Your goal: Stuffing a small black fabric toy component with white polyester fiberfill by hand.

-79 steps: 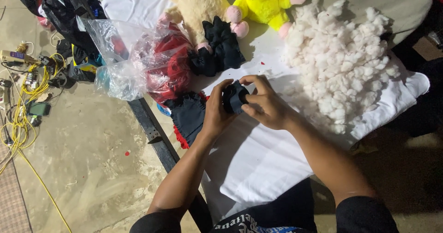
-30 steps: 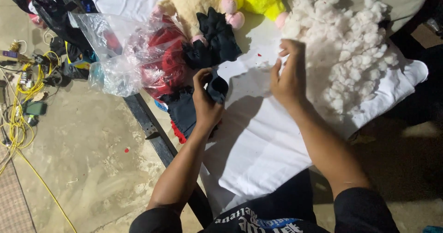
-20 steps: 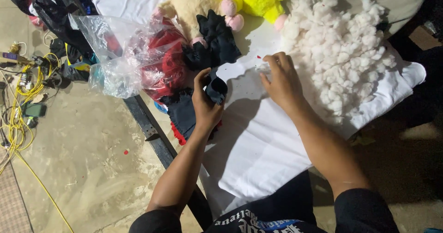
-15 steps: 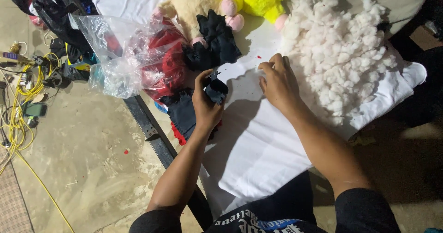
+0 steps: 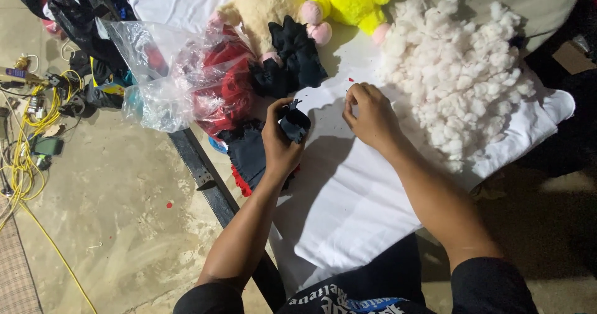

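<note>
One small black fabric piece (image 5: 293, 122) is held pinched in the left hand (image 5: 281, 141), raised just above the white sheet (image 5: 348, 208). The right hand (image 5: 371, 116), fingers closed as if on a tuft too small to be told, is seen just beside one heap of white stuffing (image 5: 463, 71). Two plush toys, one cream (image 5: 264, 3) and one yellow (image 5: 351, 0), lie beyond, with one clear plastic bag (image 5: 168, 71) to the left.

I see one pkg: clear plastic bag (image 5: 177, 71), crumpled, red stuff inside, at bench's left edge. No labels, signs, screens I can make out.
</note>
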